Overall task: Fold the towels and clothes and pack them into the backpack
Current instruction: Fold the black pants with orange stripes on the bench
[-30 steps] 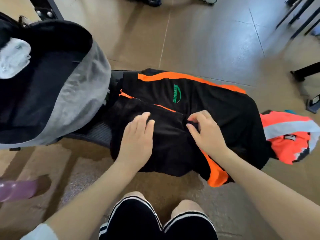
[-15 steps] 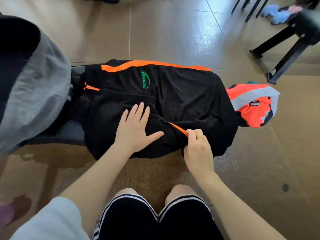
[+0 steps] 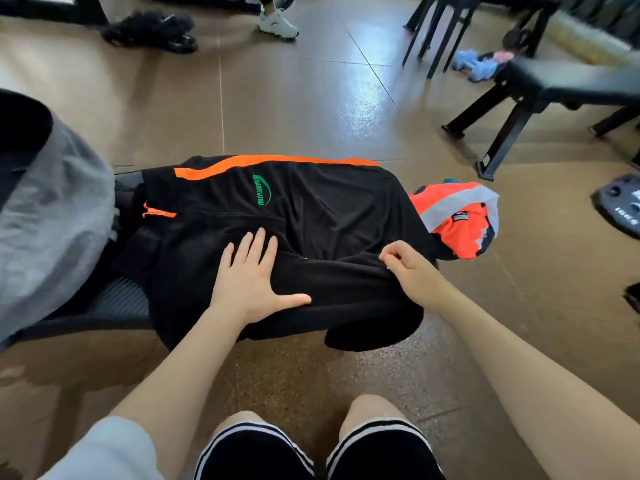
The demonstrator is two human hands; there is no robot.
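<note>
- Head view: the black garment with orange stripes (image 3: pixel 311 216) lies spread over a low black seat (image 3: pixel 114 299) on the floor, straight ahead of the person's knees, only partly folded
- The left hand (image 3: pixel 252 282) lies flat on the near half of the cloth, fingers straight and thumb splayed, pinning it down
- The right hand (image 3: pixel 407 271) has its fingers curled at a raised ridge of the fabric on the garment's right side, pinching the cloth, as far as the picture shows
- A second piece, an orange garment with a grey band (image 3: pixel 460 220), sits crumpled just beside the black one's far right edge, not yet folded
- The grey and black backpack (image 3: pixel 52 209) stands open at the left, touching the seat; what it already holds cannot be seen from here
- My judgement: the job is in its middle, with this fold to finish, the black piece to pack, then the orange one to fold and pack
</note>
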